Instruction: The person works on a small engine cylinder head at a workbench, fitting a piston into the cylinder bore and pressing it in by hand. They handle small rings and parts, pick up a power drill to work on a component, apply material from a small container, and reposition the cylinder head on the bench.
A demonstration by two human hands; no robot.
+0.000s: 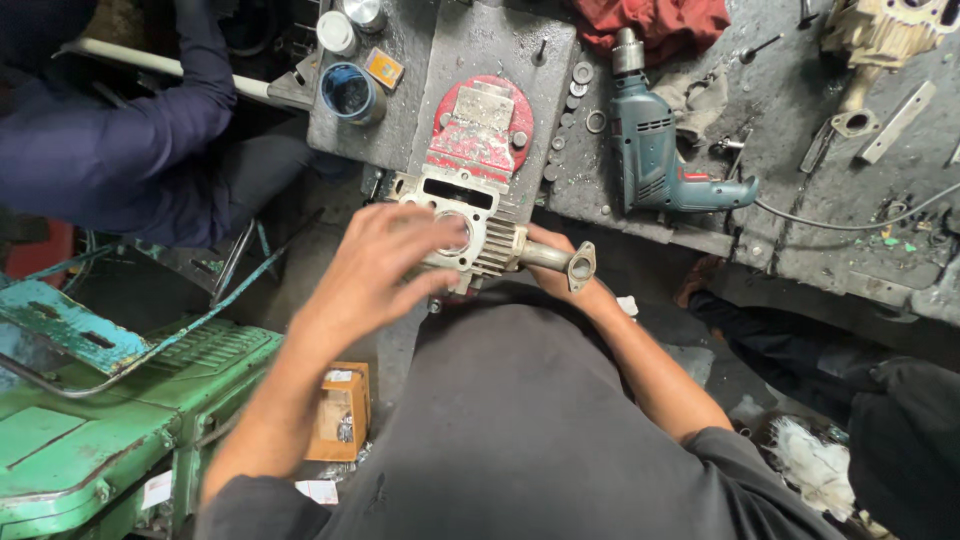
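A finned metal engine cylinder (487, 243) with a round bore sits at the near edge of the dirty workbench (800, 120), against a red-painted engine part (480, 125). A short pipe with a flange (570, 262) sticks out of its right side. My left hand (385, 262) lies over the cylinder's top face, fingers spread across the bore. My right hand (560, 280) grips the cylinder from underneath near the pipe; most of it is hidden.
A teal electric drill (650, 150) lies to the right on the bench, with washers (582, 85), a red rag (655, 22) and a blue tin (350, 92) nearby. Another person in dark blue (120, 140) sits at left. Green machinery (90, 420) stands lower left.
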